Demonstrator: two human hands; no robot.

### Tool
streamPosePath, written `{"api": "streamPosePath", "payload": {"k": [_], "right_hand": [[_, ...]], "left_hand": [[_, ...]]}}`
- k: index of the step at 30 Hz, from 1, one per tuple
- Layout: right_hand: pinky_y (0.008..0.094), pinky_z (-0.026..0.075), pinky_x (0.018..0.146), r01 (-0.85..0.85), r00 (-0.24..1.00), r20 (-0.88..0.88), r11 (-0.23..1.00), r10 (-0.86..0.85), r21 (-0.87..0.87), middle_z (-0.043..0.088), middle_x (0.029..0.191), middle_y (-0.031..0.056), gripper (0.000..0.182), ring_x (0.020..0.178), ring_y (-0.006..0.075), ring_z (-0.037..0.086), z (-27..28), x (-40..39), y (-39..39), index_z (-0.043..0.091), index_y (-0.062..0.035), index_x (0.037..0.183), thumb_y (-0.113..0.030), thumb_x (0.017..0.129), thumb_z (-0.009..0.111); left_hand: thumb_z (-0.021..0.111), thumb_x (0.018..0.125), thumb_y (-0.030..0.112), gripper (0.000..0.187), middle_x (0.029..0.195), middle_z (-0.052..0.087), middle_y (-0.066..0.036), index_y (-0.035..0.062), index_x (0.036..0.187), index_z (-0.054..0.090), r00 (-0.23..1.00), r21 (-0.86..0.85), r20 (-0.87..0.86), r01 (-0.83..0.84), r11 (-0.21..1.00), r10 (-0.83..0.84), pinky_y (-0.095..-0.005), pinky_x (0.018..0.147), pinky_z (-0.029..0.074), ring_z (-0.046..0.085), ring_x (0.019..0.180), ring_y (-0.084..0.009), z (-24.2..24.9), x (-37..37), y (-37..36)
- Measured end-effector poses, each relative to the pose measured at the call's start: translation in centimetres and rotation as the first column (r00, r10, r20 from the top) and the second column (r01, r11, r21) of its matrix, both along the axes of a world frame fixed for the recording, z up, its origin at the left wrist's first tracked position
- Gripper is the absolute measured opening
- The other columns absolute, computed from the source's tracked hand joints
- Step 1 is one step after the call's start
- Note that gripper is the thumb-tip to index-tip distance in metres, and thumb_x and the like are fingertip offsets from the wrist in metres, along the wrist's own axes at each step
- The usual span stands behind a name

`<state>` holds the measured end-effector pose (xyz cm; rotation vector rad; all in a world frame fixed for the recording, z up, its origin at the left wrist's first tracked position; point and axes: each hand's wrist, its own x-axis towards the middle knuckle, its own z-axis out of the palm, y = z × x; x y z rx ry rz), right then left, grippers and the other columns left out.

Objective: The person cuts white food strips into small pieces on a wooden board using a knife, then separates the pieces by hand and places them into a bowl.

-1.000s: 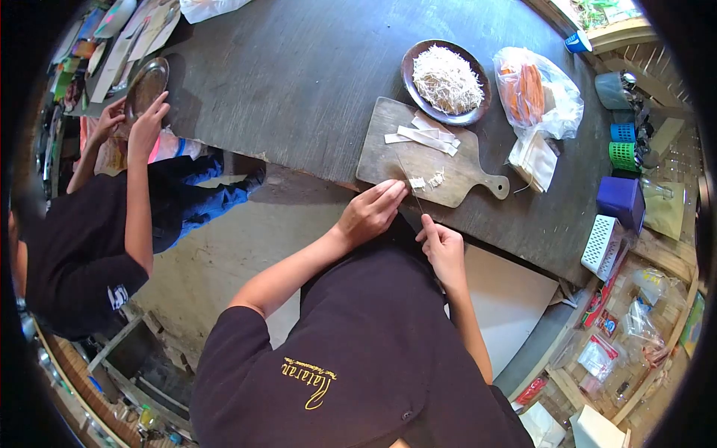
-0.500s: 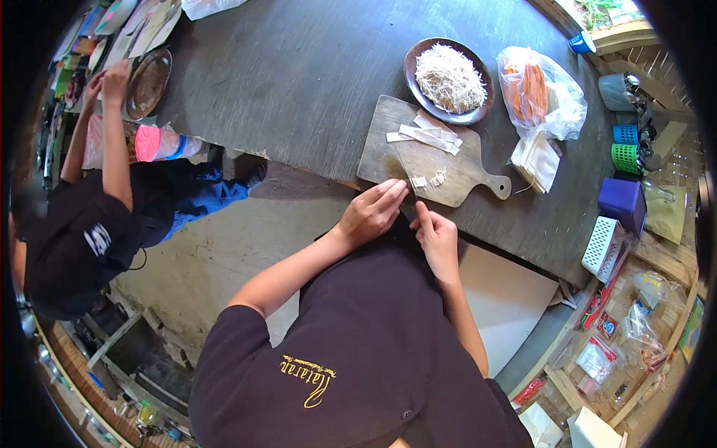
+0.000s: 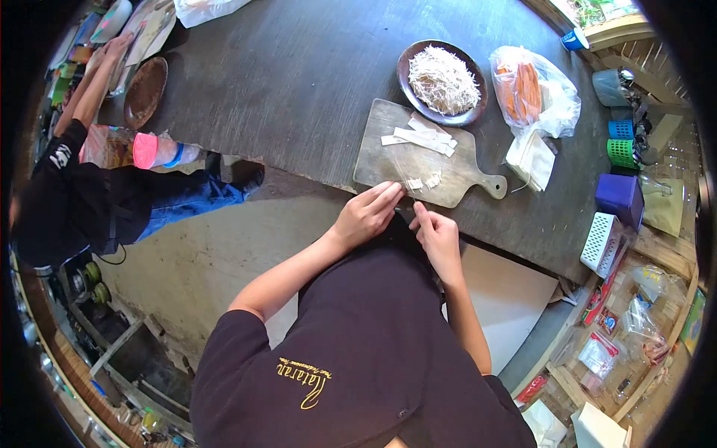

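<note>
Thin knife (image 3: 404, 177), desk's (image 3: 299, 89) near edge
Light, stiff handling expected; best held by the near end, as clasped by right hand (image 3: 435, 235). Grip of left hand (image 3: 370, 215) cannot be determined.

Over at the left, as co-worker: put down the brown dish (image 3: 146, 92), held up a second ago, on the table (image 3: 284, 82); reached both co-worker's hands (image 3: 117, 46) farther off, perhaps touching pale flat things (image 3: 155, 33), too small to tell. Nearer, brought the right hand (image 3: 438, 237) closer to the left hand (image 3: 370, 216).
</note>
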<state>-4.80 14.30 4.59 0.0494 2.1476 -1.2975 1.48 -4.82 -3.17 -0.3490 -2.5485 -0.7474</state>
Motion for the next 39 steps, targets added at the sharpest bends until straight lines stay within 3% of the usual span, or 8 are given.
{"api": "streamPosePath", "payload": {"k": [5,9,16,20,29,32,35,39], "right_hand": [[0.0269,0.034,0.052,0.023,0.996,0.088,0.998,-0.029,0.063,0.052,0.059,-0.0027,0.054,0.054,0.0053,0.046,-0.6,1.4,2.1,0.073,0.0009,0.079,-0.044,0.109,0.068],[0.0264,0.035,0.053,0.034,0.998,0.063,0.998,-0.030,-0.059,0.052,0.060,-0.0028,0.054,0.056,0.0049,0.047,-0.7,-0.1,-0.3,0.073,0.0010,0.078,-0.043,0.109,0.069],[0.0277,0.034,0.051,0.033,0.998,0.059,0.997,-0.037,0.076,0.052,0.059,-0.0019,0.054,0.054,0.0049,0.046,0.0,1.6,1.6,0.072,0.0021,0.078,-0.042,0.109,0.069],[0.0279,0.035,0.053,0.016,1.000,0.021,0.999,-0.015,-0.048,0.053,0.059,-0.0008,0.054,0.056,0.0053,0.047,-0.7,0.3,-0.3,0.073,0.0020,0.079,-0.042,0.109,0.068],[0.0274,0.036,0.052,0.030,0.996,0.083,0.997,-0.036,0.065,0.053,0.058,-0.0016,0.055,0.054,0.0053,0.047,-0.5,1.8,2.5,0.075,0.0009,0.079,-0.045,0.109,0.069],[0.0270,0.037,0.052,0.021,0.997,0.073,1.000,-0.020,-0.015,0.053,0.058,-0.0014,0.056,0.054,0.0053,0.048,-1.1,0.9,1.4,0.075,0.0003,0.079,-0.046,0.109,0.068],[0.0271,0.037,0.052,0.016,0.999,-0.029,1.000,-0.017,-0.014,0.054,0.058,-0.0013,0.057,0.055,0.0056,0.049,-0.4,0.1,0.4,0.074,0.0005,0.078,-0.047,0.109,0.068],[0.0252,0.032,0.049,-0.017,0.999,-0.036,1.000,0.018,0.022,0.053,0.057,-0.0029,0.056,0.052,0.0041,0.046,0.2,1.0,1.6,0.073,-0.0011,0.077,-0.045,0.111,0.066]], "left_hand": [[0.074,0.084,0.003,0.047,0.140,0.066,-0.013,-0.0049,0.131,0.072,1.000,0.016,0.009,-0.003,1.000,0.002,-0.0393,0.111,0.056,0.066,0.131,-0.0284,-0.1,0.1,0.1],[0.074,0.087,0.010,0.048,0.143,0.065,-0.012,-0.0045,0.132,0.072,1.000,-0.032,0.006,-0.017,0.999,0.017,-0.0370,0.116,0.052,0.064,0.134,-0.0262,0.0,0.2,0.1],[0.074,0.086,0.007,0.047,0.142,0.066,-0.013,-0.0051,0.132,0.072,1.000,-0.004,0.017,-0.009,1.000,0.009,-0.0374,0.114,0.054,0.065,0.133,-0.0269,-0.2,0.2,0.1],[0.074,0.086,0.007,0.048,0.143,0.065,-0.013,-0.0047,0.132,0.072,1.000,0.005,0.020,-0.021,1.000,0.021,-0.0375,0.114,0.054,0.064,0.133,-0.0269,-0.3,0.3,0.2],[0.072,0.089,0.008,0.046,0.143,0.065,-0.013,-0.0056,0.132,0.072,1.000,-0.037,-0.006,-0.016,0.999,0.016,-0.0360,0.115,0.052,0.063,0.135,-0.0252,-0.3,0.2,0.0],[0.072,0.089,0.008,0.045,0.143,0.065,-0.012,-0.0056,0.131,0.073,0.999,-0.056,-0.021,-0.028,0.998,0.027,-0.0358,0.115,0.052,0.063,0.135,-0.0250,-0.4,0.0,0.2],[0.072,0.089,0.008,0.044,0.141,0.066,-0.013,-0.0058,0.131,0.073,0.999,-0.062,-0.018,-0.027,0.998,0.026,-0.0359,0.115,0.053,0.064,0.134,-0.0254,-0.3,0.1,0.1],[0.072,0.088,0.006,0.044,0.139,0.066,-0.013,-0.0062,0.130,0.073,0.999,-0.032,-0.024,-0.036,0.999,0.035,-0.0363,0.113,0.054,0.065,0.132,-0.0263,-0.4,0.0,0.3]]}}
